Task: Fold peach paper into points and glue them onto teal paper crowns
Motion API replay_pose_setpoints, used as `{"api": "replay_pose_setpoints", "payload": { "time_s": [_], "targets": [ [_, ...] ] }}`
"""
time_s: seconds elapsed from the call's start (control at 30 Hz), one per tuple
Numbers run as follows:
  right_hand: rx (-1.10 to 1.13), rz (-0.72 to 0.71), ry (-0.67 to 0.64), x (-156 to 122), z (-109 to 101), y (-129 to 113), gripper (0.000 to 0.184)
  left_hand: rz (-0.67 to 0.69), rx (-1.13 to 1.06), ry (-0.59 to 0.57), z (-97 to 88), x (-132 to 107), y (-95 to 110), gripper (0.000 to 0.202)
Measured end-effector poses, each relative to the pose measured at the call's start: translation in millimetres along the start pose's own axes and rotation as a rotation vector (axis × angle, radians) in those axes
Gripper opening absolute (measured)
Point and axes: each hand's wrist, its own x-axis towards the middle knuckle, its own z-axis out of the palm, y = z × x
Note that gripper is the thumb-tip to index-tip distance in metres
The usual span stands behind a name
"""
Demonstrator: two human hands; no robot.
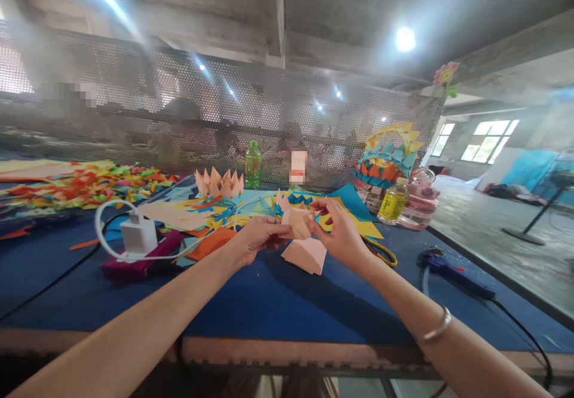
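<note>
Both hands meet over the blue table. My left hand pinches one side of a small folded peach paper piece. My right hand grips the other side with fingertips pressed on its top edge. Just below them a second folded peach paper piece lies flat on the table. A finished peach paper crown stands further back.
A white charger with cable rests on a magenta box at left. Coloured paper scraps cover the left back. A green bottle, yellow bottle, pink jar and paper basket stand behind. A blue glue gun lies right. Mesh screen behind.
</note>
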Motion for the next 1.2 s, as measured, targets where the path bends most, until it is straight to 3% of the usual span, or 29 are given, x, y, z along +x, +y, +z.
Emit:
{"api": "replay_pose_setpoints", "payload": {
  "time_s": [0.1, 0.17, 0.27, 0.33, 0.53, 0.63, 0.7, 0.8, 0.87, 0.97, 1.07, 1.2],
  "targets": [
    [-0.281, -0.287, -0.155, -18, -14, -18, 0.027, -0.086, -0.023, -0.014, 3.9, -4, 1, 0.029],
    [-0.447, -0.407, -0.221, -30, -20, -24, 0.030, -0.116, -0.027, -0.043, 8.3, -8, 1, 0.026],
    [-0.537, -0.501, -0.251, -38, -26, -25, 0.021, -0.143, -0.017, -0.093, 14.8, -15, -1, 0.023],
    [-0.465, -0.499, -0.254, -34, -32, -28, 0.019, -0.151, 0.001, -0.112, 17.3, -17, -2, 0.021],
    [-0.062, -0.115, -0.098, -1, -63, -50, 0.024, -0.147, 0.037, -0.103, 15.6, -14, -5, 0.018],
    [-0.106, -0.043, -0.034, 9, -89, -41, 0.022, -0.125, 0.045, -0.102, 13.8, -12, -3, 0.019],
    [-0.297, -0.038, -0.060, 6, -114, -22, 0.019, -0.100, 0.050, -0.105, 13.1, -12, -1, 0.022],
    [-0.626, 0.051, -0.205, -18, -160, 23, 0.020, -0.070, 0.052, -0.107, 13.1, -13, 1, 0.027],
    [-0.807, 0.250, -0.311, -42, -192, 53, 0.023, -0.064, 0.054, -0.114, 13.7, -13, 1, 0.032],
    [-0.911, 0.393, -0.357, -79, -229, 84, 0.030, -0.056, 0.069, -0.134, 14.1, -12, 0, 0.034],
    [-0.956, 0.482, -0.402, -108, -245, 98, 0.031, -0.046, 0.102, -0.146, 13.0, -11, -2, 0.035],
    [-0.967, 0.533, -0.424, -125, -250, 110, 0.024, -0.013, 0.132, -0.161, 9.7, -10, -4, 0.034]
  ]
}}
